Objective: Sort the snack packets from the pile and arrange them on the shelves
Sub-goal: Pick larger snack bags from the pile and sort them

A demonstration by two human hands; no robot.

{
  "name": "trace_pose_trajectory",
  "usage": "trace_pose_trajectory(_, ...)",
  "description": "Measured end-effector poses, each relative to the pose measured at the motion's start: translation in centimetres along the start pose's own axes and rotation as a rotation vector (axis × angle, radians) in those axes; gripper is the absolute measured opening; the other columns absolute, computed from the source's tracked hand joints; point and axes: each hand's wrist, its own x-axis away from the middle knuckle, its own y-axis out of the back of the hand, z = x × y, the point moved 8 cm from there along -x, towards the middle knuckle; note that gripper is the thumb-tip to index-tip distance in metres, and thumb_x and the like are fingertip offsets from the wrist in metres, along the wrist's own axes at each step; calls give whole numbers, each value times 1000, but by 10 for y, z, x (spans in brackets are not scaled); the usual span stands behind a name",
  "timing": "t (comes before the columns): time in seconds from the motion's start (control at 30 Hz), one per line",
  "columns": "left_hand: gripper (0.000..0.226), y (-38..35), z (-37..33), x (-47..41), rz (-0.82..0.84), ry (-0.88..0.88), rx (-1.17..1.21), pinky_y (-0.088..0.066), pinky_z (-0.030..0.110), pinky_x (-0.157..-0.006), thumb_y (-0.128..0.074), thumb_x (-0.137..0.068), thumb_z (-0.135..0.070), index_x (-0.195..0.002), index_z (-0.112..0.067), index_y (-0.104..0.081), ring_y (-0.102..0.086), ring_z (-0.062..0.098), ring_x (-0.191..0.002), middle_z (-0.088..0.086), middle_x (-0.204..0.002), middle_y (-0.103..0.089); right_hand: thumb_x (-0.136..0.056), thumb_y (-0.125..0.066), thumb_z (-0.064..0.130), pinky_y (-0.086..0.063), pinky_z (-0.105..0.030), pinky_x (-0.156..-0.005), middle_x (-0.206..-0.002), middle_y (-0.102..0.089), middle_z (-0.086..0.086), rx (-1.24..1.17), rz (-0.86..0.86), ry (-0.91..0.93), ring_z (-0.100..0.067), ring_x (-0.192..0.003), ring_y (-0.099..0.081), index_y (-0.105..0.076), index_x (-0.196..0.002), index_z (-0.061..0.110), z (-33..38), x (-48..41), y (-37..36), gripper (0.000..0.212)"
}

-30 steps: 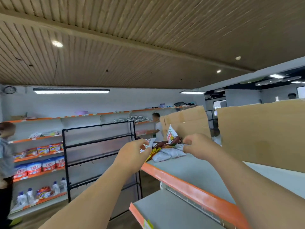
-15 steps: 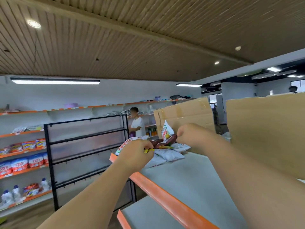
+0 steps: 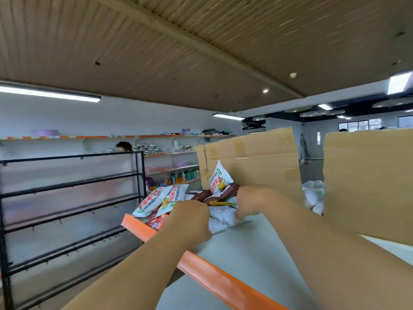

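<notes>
On the grey shelf (image 3: 245,249), the right hand (image 3: 251,201) seemingly pinches a white packet (image 3: 223,217) in the snack pile (image 3: 201,194); the left hand (image 3: 192,220) curls, its hold hidden.

ceiling (image 3: 156,52): ribbed wood | wall (image 3: 111,117): white (tube-lit) | rack (image 3: 71,198): black metal, left

The left hand (image 3: 190,220) hid its fingers, so its hold on the packets (image 3: 223,217) at the far end of the shelf (image 3: 257,253) could not be told. The right hand (image 3: 251,201) had its fingertips buried among them. The nearer box (image 3: 368,186) ran off the picture's edge. The goods (image 3: 183,175) on the wall shelves (image 3: 169,170) were too small to name.
</notes>
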Motion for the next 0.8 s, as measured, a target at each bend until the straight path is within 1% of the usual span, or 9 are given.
trace_pose_trajectory(0.1,29,-14,0,-12,17,-107,27,-31,29,-54,-64,-79,-23,-63,-20,-40,-37,14,-55,-2,-66,-43,-73,-78,54,-46,-24,-62,-81,-65,3,61,93,-66,-15,-62,-56,-62,-80,18,13,-15,-15,40)
trace_pose_trajectory(0.17,29,-20,0,-20,1,-182,43,-36,30,-55,-64,-78,-19,-62,-19,-40,-39,17,-55,0,-66,-43,-76,-78,57,-45,-24,-58,-88,-67,2,86,178,-115,-14,-60,-55,-63,-81,17,18,-20,-22,42)
trace_pose_trajectory(0.3,33,-24,-3,-28,15,-367,85,-34,31,-54,-64,-80,-17,-59,-18,-39,-38,20,-55,2,-61,-40,-86,-74,42,-43,-22,-55,-92,-70,1,110,260,-172,-11,-53,-53,-64,-74,18,26,-29,-28,29)
trace_pose_trajectory(0.43,39,-24,-2,-31,40,-501,157,-32,34,-55,-63,-84,-21,-56,-15,-37,-34,21,-54,4,-58,-37,-90,-63,24,-53,-25,-78,-96,-76,2,143,292,-224,-10,-61,-64,-62,-66,21,27,-34,-33,24)
trace_pose_trajectory(0.5,39,-13,-8,-26,57,-593,196,-26,33,-52,-62,-84,-19,-55,-17,-36,-34,22,-55,4,-56,-37,-90,-62,24,-53,-26,-75,-90,-73,5,123,318,-270,-12,-63,-66,-66,-72,19,19,-30,-34,19)
trace_pose_trajectory(0.57,37,-3,-18,-19,101,-683,239,-24,33,-50,-63,-81,-15,-52,-19,-40,-35,22,-54,2,-52,-37,-92,-62,26,-51,-27,-66,-100,-74,5,64,370,-329,-15,-69,-66,-73,-92,17,9,-20,-33,14)
trace_pose_trajectory(0.63,25,6,-28,-17,163,-719,310,-32,30,-52,-65,-80,-18,-58,-18,-54,-43,19,-56,3,-58,-51,-95,-61,25,-48,-29,-60,-102,-70,4,-19,423,-395,-21,-84,-67,-71,-103,13,-4,-2,-27,18)
trace_pose_trajectory(0.7,11,24,-34,-18,195,-748,420,-40,25,-52,-65,-82,-22,-72,-19,-64,-51,15,-58,3,-75,-67,-98,-59,26,-48,-29,-59,-97,-67,5,-88,438,-447,-23,-92,-67,-66,-97,12,-17,18,-12,16)
trace_pose_trajectory(0.8,5,72,-36,-27,110,-834,590,-39,21,-48,-64,-85,-21,-81,-17,-63,-49,6,-55,-9,-70,-63,-99,-57,30,-58,-35,-71,-93,-65,7,-184,345,-528,-19,-97,-70,-65,-102,12,-41,51,28,20)
